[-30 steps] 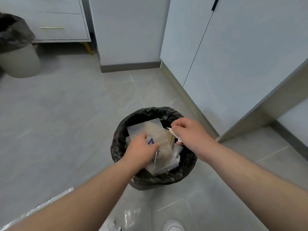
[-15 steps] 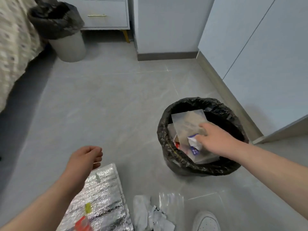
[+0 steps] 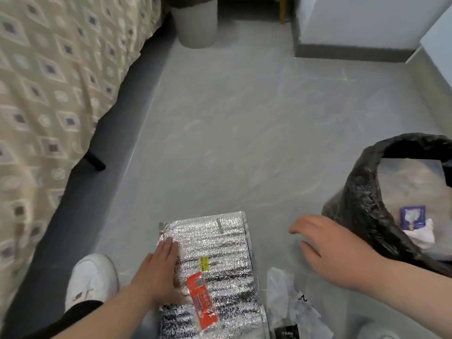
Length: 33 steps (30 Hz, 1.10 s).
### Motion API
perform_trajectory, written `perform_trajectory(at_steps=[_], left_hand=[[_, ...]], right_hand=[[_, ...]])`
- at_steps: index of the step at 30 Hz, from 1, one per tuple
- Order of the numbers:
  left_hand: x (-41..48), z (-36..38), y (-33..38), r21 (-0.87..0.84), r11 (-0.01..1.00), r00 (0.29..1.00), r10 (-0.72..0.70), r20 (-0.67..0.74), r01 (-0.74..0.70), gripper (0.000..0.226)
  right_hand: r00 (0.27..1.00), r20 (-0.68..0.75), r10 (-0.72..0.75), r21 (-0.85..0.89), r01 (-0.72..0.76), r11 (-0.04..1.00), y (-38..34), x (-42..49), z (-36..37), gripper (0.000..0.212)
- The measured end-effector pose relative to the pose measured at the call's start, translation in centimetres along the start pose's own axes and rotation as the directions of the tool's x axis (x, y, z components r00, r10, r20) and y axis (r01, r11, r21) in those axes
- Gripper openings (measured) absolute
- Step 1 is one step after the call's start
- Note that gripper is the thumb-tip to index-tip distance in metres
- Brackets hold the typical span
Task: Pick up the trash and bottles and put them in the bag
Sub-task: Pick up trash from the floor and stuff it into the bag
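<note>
A silver foil insulated pouch [image 3: 220, 243] with a red label lies flat on the grey floor in front of me. My left hand [image 3: 159, 270] rests flat on its left edge, fingers extended, holding nothing. My right hand [image 3: 327, 248] hovers open above the floor, right of the pouch and left of the bin. The black bag [image 3: 362, 192] lines a bin at the right edge and holds paper wrappers and a small purple packet [image 3: 412, 217]. A crumpled clear plastic wrapper [image 3: 291, 304] lies on the floor below my right hand.
A bed with a patterned cover [image 3: 49, 89] fills the left side, with a dark bed leg [image 3: 95, 161] under it. A second white bin [image 3: 197, 23] stands at the back. White cabinets [image 3: 367, 20] line the far right. My white shoe [image 3: 91, 277] is at lower left.
The view swung left and down. My right hand came out of the black bag and moved left over the floor. My left hand dropped onto the foil pouch.
</note>
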<state>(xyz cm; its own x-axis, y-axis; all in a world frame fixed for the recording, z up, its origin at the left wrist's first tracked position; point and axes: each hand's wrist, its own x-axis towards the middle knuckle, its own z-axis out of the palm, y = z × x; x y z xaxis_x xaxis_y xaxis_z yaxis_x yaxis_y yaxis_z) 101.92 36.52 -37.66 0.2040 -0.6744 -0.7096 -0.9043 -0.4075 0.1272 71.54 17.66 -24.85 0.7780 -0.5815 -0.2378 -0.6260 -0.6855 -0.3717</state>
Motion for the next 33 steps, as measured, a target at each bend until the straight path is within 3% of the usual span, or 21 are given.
perform_trajectory(at_steps=[3, 9, 16, 20, 24, 27, 33], left_hand=[[0.4, 1.3, -0.2, -0.007, 1.0, 0.997, 0.019, -0.071, -0.019, 0.136], [0.5, 2.4, -0.4, -0.061, 0.997, 0.981, 0.035, -0.192, -0.047, 0.113], [0.4, 1.2, 0.3, -0.17, 0.985, 0.968, -0.031, -0.249, -0.012, 0.08], [0.4, 0.5, 0.5, -0.231, 0.973, 0.964, -0.048, -0.262, -0.015, 0.05], [0.6, 0.2, 0.4, -0.276, 0.959, 0.959, -0.017, -0.282, -0.064, 0.023], [0.6, -0.1, 0.5, -0.288, 0.957, 0.966, -0.037, -0.254, -0.04, 0.016], [1.2, -1.0, 0.6, -0.336, 0.941, 0.987, -0.019, -0.157, -0.035, 0.009]], right_hand=[[0.988, 0.139, 0.073, 0.01, -0.075, 0.997, 1.3, -0.6, 2.4, 0.035], [0.896, 0.366, 0.25, -0.063, -0.245, 0.968, 3.1, -2.9, 6.9, 0.038], [0.791, 0.53, 0.306, -0.031, -0.343, 0.939, 0.8, -4.9, 11.7, 0.086], [0.787, 0.517, 0.335, -0.072, -0.35, 0.934, 0.2, -4.9, 13.4, 0.071], [0.758, 0.523, 0.389, -0.008, -0.452, 0.892, 0.5, -4.3, 13.6, 0.057], [0.767, 0.492, 0.413, 0.129, -0.533, 0.836, 0.6, -4.1, 13.4, 0.026], [0.761, 0.437, 0.479, 0.238, -0.612, 0.754, 0.7, -2.8, 12.8, 0.035]])
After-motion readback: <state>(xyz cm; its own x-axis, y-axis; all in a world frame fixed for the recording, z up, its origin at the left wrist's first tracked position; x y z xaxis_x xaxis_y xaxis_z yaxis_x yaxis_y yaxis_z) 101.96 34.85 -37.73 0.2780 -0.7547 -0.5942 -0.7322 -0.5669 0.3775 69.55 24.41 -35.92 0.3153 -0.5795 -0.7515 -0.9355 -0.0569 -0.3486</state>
